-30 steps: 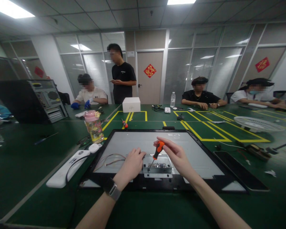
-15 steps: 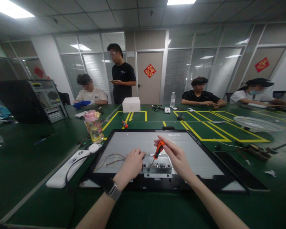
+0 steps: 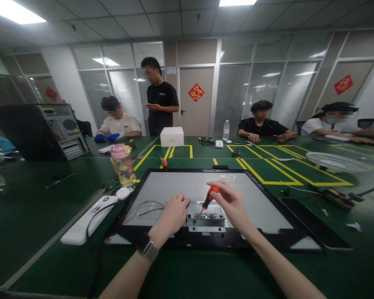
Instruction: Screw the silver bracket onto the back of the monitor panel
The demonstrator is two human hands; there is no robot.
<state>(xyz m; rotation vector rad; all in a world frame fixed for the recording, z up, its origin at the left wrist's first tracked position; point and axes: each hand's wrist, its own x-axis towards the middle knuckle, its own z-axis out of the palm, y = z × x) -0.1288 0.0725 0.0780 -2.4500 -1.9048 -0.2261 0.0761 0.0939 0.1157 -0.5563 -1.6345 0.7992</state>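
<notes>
A flat monitor panel [image 3: 262, 207] lies back-up on the green table in front of me, with a small metal board cover [image 3: 207, 221] near its front edge. My right hand [image 3: 233, 205] is closed on an orange-handled screwdriver [image 3: 208, 199], whose tip points down at the left part of the metal cover. My left hand [image 3: 171, 216], with a watch on the wrist, rests with curled fingers on the panel just left of the cover. Thin loose wires [image 3: 143, 207] run over the panel to the left of that hand.
A white power strip [image 3: 87, 220] and a pink-lidded bottle [image 3: 122, 165] sit to the left, a computer case [image 3: 40, 131] further left. A white box [image 3: 171, 136], a water bottle [image 3: 226, 130], a fan grille [image 3: 338, 161] and a dark panel [image 3: 314, 226] lie around. Several people sit or stand across the table.
My right hand has shifted its fingers slightly on the screwdriver handle, which tilts a bit more to the right. The seated person with blue gloves moved their arms.
</notes>
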